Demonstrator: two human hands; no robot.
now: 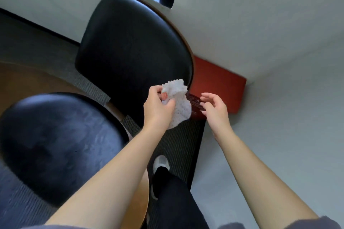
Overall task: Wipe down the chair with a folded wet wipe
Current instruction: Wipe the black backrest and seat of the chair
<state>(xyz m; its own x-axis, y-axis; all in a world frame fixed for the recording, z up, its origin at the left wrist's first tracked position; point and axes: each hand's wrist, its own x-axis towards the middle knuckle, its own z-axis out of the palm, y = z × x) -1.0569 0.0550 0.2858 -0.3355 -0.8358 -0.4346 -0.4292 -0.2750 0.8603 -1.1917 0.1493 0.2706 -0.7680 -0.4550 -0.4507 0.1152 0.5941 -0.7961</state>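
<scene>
Left hand (158,107) pinches the white, dimple-textured wet wipe (183,110) between thumb and curled fingers, in the air at the lower right edge of the black, glossy, rounded chair cushion with a thin brown wooden rim (130,46). The wipe is bunched rather than flat, so folding appears unfinished. Right hand (214,108) is empty, fingers relaxed and spread, just beside the wipe, probably placed to take a free edge and complete the fold. A dark red printed packet (195,105) shows between the hands. A second black rounded cushion (55,145), blurred, lies below-left of the first; whether both belong to one chair cannot be determined.
</scene>
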